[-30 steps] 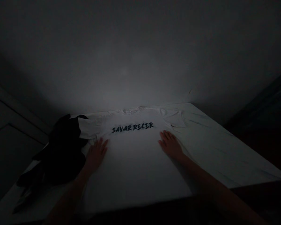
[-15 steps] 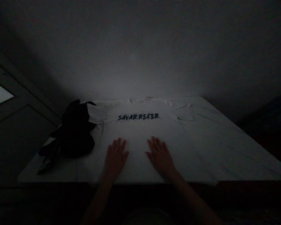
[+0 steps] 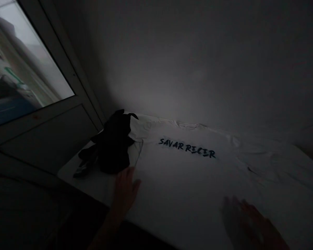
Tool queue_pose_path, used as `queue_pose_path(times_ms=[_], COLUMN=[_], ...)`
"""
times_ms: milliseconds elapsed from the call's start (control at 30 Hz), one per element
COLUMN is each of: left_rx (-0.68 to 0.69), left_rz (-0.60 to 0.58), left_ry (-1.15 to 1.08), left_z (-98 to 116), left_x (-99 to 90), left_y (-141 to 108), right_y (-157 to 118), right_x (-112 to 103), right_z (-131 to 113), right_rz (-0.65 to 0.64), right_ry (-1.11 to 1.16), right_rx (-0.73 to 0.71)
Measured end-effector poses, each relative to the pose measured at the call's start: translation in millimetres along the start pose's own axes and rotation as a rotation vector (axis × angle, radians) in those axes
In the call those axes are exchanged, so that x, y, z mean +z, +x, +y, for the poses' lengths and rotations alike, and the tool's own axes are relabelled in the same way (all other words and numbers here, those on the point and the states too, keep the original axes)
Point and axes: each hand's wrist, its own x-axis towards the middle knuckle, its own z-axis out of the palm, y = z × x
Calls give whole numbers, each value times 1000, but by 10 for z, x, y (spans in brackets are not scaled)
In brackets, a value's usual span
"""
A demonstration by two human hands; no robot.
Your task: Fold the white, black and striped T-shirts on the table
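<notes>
Spreading both hands (image 3: 125,195) (image 3: 250,224) over white T-shirt (image 3: 187,187)

Here we are on the head-worn camera, looking forward and down from just above the person's hands, and the whole picture is rolled over, with the lettering on the white T-shirt (image 3: 187,187) sloping down to the right! It's facing the far left corner of the desk (image 3: 67,172), with the wall (image 3: 198,69) taking up the upper half of the frame and a bright glass pane (image 3: 23,62) up in the top left. A close view on the shirt, too: the left hand (image 3: 125,196) sits low in the frame, and the blurred right hand (image 3: 250,225) is cut off by the bottom edge. The dark cloth bundle (image 3: 114,146) is farther off, left of centre.
</notes>
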Motion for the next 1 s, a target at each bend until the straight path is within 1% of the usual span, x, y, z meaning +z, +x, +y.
queue_pose_path(times_ms=[67,100,167,200,267,333,400,467,533,567,600,667,700,767,800,867,933,1000], left_rx=[61,95,128,116,60,-8,-63,-119,-166,-186,-207,-255,-280,-321,-323,-294,-244,-210], left_rz=[-112,-162,-233,-256,-293,-314,-323,-345,-379,-398,-418,-467,-492,-526,-530,-521,-507,-506], left_ry=[-10,-17,-20,-10,22,49,54,39,6,-17,-41,-94,-122,-159,-162,-147,-120,-100], left_z=[123,193,328,383,454,468,446,412,379,363,345,305,285,251,242,247,285,355], left_x=[-29,-51,-97,-113,-117,-83,-36,-10,-24,-42,-63,-101,-112,-113,-104,-81,-67,-80], left_y=[322,491,811,948,1156,1261,1279,1249,1216,1207,1206,1220,1231,1247,1247,1227,1180,1114], right_y=[610,957,1679,2035,2696,3261,3715,4063,4318,4414,4491,4598,4632,4674,4687,4704,4719,4736], right_x=[-8,2,85,164,388,662,932,1157,1319,1378,1424,1482,1497,1503,1493,1446,1361,1248], right_z=[-285,-485,-974,-1250,-1833,-2416,-2956,-3417,-3773,-3907,-4011,-4133,-4153,-4119,-4067,-3901,-3660,-3356], right_rz=[-120,-195,-276,-309,-372,-404,-354,-316,-308,-315,-330,-361,-367,-354,-340,-297,-237,-162], right_ry=[101,130,169,185,223,273,290,297,300,305,305,277,250,198,190,248,341,411], right_rx=[-63,-116,-231,-283,-375,-436,-498,-549,-623,-661,-700,-765,-788,-801,-790,-726,-638,-547])
